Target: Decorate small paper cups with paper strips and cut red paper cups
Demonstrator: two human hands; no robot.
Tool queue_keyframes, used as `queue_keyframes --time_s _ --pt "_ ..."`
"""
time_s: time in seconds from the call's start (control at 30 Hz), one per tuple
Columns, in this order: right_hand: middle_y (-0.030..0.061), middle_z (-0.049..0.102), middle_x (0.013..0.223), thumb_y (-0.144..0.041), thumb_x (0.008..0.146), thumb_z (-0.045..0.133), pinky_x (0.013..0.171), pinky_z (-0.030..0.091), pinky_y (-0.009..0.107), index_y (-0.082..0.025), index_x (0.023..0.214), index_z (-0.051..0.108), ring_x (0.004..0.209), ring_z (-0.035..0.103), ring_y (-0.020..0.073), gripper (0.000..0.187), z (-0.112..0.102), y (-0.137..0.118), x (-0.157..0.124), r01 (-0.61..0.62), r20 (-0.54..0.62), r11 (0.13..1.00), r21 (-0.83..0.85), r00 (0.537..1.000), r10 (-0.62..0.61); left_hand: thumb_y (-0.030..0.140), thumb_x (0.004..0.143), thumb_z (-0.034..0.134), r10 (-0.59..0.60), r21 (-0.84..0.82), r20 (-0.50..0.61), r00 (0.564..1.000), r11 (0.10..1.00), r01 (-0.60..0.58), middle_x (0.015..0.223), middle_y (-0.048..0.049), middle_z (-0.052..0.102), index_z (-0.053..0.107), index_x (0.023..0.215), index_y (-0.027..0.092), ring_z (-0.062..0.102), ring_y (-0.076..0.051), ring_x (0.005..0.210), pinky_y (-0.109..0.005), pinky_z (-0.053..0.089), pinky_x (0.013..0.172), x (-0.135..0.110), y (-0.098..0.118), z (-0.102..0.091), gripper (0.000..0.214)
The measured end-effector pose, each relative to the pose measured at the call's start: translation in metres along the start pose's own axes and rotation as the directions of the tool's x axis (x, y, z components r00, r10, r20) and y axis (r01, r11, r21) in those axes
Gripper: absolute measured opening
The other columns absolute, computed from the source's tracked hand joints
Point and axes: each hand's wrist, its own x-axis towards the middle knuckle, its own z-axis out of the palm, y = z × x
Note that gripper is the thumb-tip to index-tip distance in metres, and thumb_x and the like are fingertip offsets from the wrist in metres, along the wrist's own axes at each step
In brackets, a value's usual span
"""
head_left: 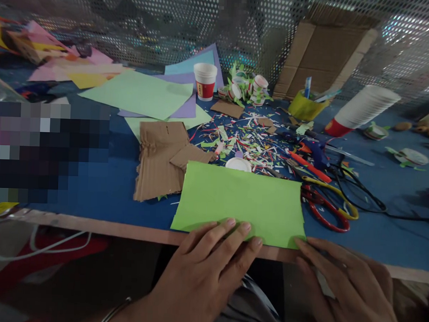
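Observation:
A folded-looking sheet of bright green paper lies at the table's front edge. My left hand rests on its lower edge, fingers stretched out flat and pressing the paper. At the sheet's lower right corner, my right hand touches the paper with a fingertip; its fingers are extended and the thumb sits lower, by the table edge. Just behind the sheet is a small white disc, partly covered by it. Scissors with red and yellow handles lie right beside the paper.
Torn cardboard lies left of the sheet. Paper scraps cover the middle. Behind are pale green paper, an upright cup stack and a tilted cup stack. A blue glue gun and black cable lie right.

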Motion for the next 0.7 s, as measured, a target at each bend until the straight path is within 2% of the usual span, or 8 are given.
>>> queue_keyframes --time_s 0.1,0.23,0.37,0.5,0.6,0.7 --pt "0.0083 0.076 0.106 -0.011 0.093 0.071 0.088 0.051 0.038 -0.019 0.116 0.074 0.094 0.07 0.0218 0.024 -0.002 -0.001 0.008 0.023 0.001 0.998 0.062 1.0 -0.023 0.033 0.105 0.054 0.015 -0.026 0.002 1.0 1.0 -0.015 0.163 0.0019 0.048 0.045 0.157 0.027 0.038 -0.022 0.15 -0.038 0.03 0.123 -0.004 -0.004 -0.002 0.053" --pt "0.0068 0.075 0.106 -0.01 0.094 0.069 0.087 0.052 0.035 -0.018 0.114 0.074 0.095 0.069 0.02 0.022 -0.004 0.003 0.014 0.029 0.036 0.987 0.159 0.999 -0.035 0.027 0.105 0.054 0.02 -0.148 -0.018 1.0 0.989 -0.022 0.156 -0.0032 0.056 0.053 0.151 0.02 0.043 -0.019 0.147 -0.033 0.034 0.124 -0.006 -0.01 -0.014 0.047" --pt "0.0055 0.075 0.106 -0.008 0.094 0.068 0.088 0.054 0.033 -0.018 0.115 0.074 0.095 0.069 0.0185 0.024 -0.004 0.011 0.014 0.059 0.058 0.983 0.174 0.996 -0.07 0.02 0.103 0.058 -0.036 -0.29 -0.079 0.996 0.957 0.012 0.147 -0.0044 0.062 0.055 0.148 0.019 0.049 -0.014 0.141 -0.027 0.038 0.122 -0.005 -0.016 -0.025 0.045" --pt "0.0043 0.076 0.105 -0.011 0.097 0.065 0.088 0.055 0.033 -0.019 0.115 0.073 0.092 0.071 0.0182 0.022 -0.002 0.014 0.014 0.073 0.073 0.984 0.165 0.994 -0.086 0.014 0.1 0.06 -0.126 -0.346 -0.099 0.987 0.934 0.085 0.14 -0.0062 0.064 0.058 0.143 0.023 0.055 -0.016 0.134 -0.031 0.047 0.115 -0.003 -0.023 -0.033 0.044" --pt "0.0023 0.077 0.102 -0.013 0.097 0.066 0.088 0.056 0.032 -0.022 0.113 0.072 0.089 0.073 0.0177 0.019 -0.005 0.012 0.019 0.027 0.027 0.994 0.105 0.999 -0.03 0.008 0.096 0.062 -0.231 -0.352 -0.186 0.955 0.923 0.155 0.129 -0.0063 0.067 0.064 0.133 0.024 0.059 -0.018 0.125 -0.035 0.051 0.107 -0.003 -0.026 -0.04 0.04" --pt "0.0016 0.076 0.1 -0.013 0.093 0.072 0.086 0.057 0.032 -0.024 0.108 0.072 0.085 0.074 0.0175 0.019 -0.012 0.013 0.034 -0.027 -0.067 0.999 0.044 0.997 0.03 0.006 0.089 0.069 -0.241 -0.369 -0.308 0.92 0.922 0.117 0.109 -0.0037 0.069 0.069 0.114 0.023 0.064 -0.017 0.107 -0.033 0.055 0.093 -0.005 -0.021 -0.049 0.031"
